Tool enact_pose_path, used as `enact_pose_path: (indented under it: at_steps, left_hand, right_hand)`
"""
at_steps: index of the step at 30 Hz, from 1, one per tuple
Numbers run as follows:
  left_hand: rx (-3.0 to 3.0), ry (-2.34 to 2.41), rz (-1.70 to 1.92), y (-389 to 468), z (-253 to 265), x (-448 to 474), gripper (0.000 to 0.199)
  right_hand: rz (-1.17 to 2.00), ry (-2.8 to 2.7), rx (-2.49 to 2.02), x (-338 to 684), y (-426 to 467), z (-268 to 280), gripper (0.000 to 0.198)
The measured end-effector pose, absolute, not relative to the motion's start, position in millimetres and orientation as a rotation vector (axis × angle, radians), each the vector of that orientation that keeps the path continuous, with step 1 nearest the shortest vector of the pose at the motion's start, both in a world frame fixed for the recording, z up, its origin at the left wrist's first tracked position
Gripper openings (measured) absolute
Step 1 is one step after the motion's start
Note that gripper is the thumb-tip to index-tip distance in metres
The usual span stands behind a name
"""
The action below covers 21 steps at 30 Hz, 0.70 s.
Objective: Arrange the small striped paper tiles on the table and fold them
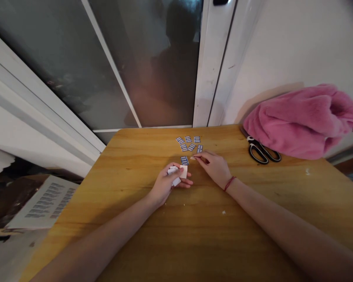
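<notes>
Several small white paper pieces (175, 181) are held in my left hand (167, 181), the thumb pressing down on them with blank sides up. My right hand (214, 166) is over the table just right of it, thumb and fingertips pinched at a small pale piece (193, 158) close to the tabletop. Whether that piece is gripped or only touched is hard to tell. Beyond both hands lie several small blue-and-white printed cards (184, 147) in a loose cluster. One printed card (184, 160) lies nearest my left fingers.
Black-handled scissors (263, 152) lie at the back right of the wooden table (129, 235), partly under a pink plush cloth (302, 121). White scraps (224, 212) dot the tabletop. A glass sliding door (153, 70) stands behind; a cardboard box (44, 201) is at the left below.
</notes>
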State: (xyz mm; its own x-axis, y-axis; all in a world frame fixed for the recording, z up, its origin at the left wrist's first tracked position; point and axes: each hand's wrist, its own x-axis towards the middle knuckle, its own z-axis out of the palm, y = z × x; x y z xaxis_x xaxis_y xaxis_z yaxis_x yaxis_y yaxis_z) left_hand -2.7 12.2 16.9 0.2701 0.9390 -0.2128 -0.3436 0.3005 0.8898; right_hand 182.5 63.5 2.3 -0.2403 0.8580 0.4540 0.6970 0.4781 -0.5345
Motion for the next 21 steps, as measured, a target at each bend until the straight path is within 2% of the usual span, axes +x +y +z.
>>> enact_pose_path:
  at_steps: [12, 18, 21]
  left_hand:
    - [0.821, 0.856, 1.038, 13, 17, -3, 0.020]
    - [0.814, 0.856, 1.070, 14, 15, -1, 0.027]
    - [0.838, 0.875, 1.053, 13, 15, 0, 0.031]
  right_hand:
    - [0.115, -2.227, -1.478, 179, 60, 2, 0.023]
    - [0.159, -2.159, -1.424, 180, 58, 5, 0.028]
    - [0.290, -2.059, -1.284, 177, 52, 10, 0.033]
